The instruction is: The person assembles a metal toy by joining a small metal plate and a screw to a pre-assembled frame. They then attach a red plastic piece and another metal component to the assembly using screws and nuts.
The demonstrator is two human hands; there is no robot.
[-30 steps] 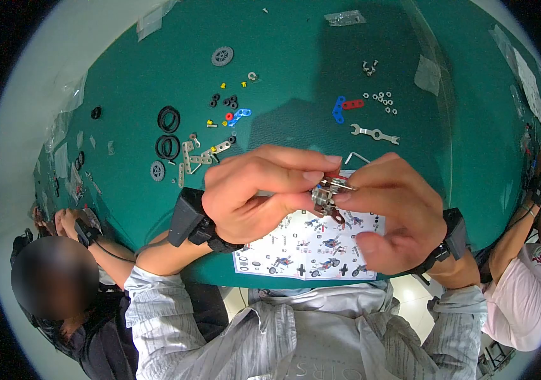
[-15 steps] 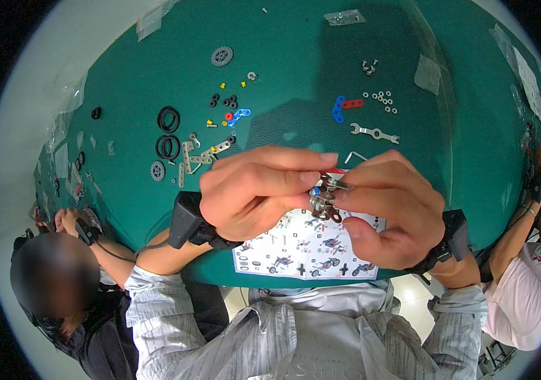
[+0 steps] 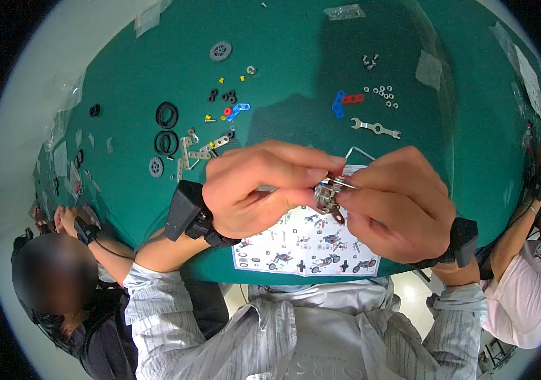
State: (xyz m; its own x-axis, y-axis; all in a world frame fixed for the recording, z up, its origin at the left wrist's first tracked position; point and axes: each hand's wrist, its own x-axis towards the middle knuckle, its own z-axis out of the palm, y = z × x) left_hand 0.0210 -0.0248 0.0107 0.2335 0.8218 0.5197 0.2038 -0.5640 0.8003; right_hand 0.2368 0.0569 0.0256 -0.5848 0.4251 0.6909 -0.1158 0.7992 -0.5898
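Observation:
Held over the printed instruction sheet [image 3: 308, 253] is a small metal model assembly [image 3: 327, 197], with shiny strips, round parts and a dark eyelet piece at its lower end. My left hand [image 3: 264, 183] is closed, pinching the assembly from the left between thumb and fingers. From the right, my right hand [image 3: 400, 206] grips it too, fingers curled and thumb tucked below. Much of the assembly is covered by fingertips. Just beyond my right hand lies an L-shaped hex key [image 3: 360, 151], and farther out a flat metal spanner [image 3: 376, 128].
Left of my hands are black tyres [image 3: 166, 114], grey wheels [image 3: 220, 51], perforated metal strips [image 3: 186, 152] and a blue bracket [image 3: 239, 111]. Nuts [image 3: 381, 92], screws [image 3: 370, 62], a blue strip [image 3: 338, 104] and a red strip [image 3: 353, 99] lie ahead. People sit on both sides.
My right hand has shifted slightly right and its thumb has curled inward. The assembly has turned a little between my fingers, and more of the hex key shows.

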